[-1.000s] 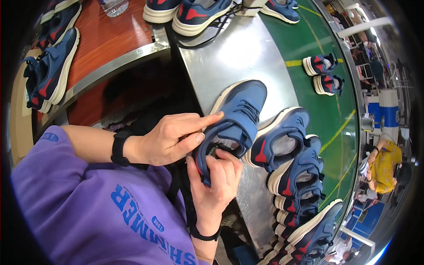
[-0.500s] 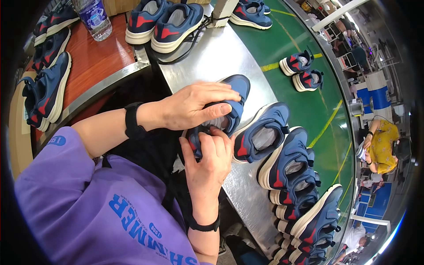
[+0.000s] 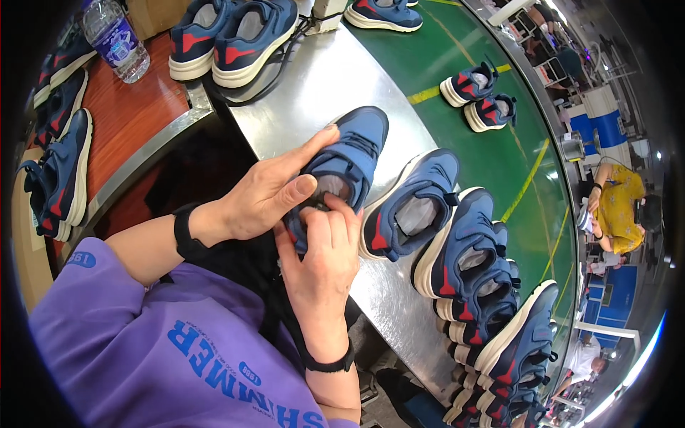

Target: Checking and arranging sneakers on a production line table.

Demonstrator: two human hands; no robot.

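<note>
Uncovering the strap [image 3: 352,162], the spread left hand [image 3: 258,197] steadies the blue sneaker [image 3: 362,128] for the right hand [image 3: 321,251] pinching its collar [image 3: 295,227].

I am remotely observing a blue shoe [image 3: 365,125], a green surface [image 3: 407,65] striped yellow, a reddish-brown wood-grained tabletop [image 3: 143,107], and a purple shirt [image 3: 128,335] with blue lettering.

Past the toe of the held shoe [image 3: 357,146], the steel table [image 3: 335,82] gave open room, until a pair of shoes [image 3: 246,53], a black cord [image 3: 283,63] and a pale post [image 3: 329,14] barred the far end. Rightward, a neighbouring shoe [image 3: 437,171] left little gap; nearer, a shoe row [image 3: 467,250] obstructed reach toward the green belt [image 3: 517,160].
</note>
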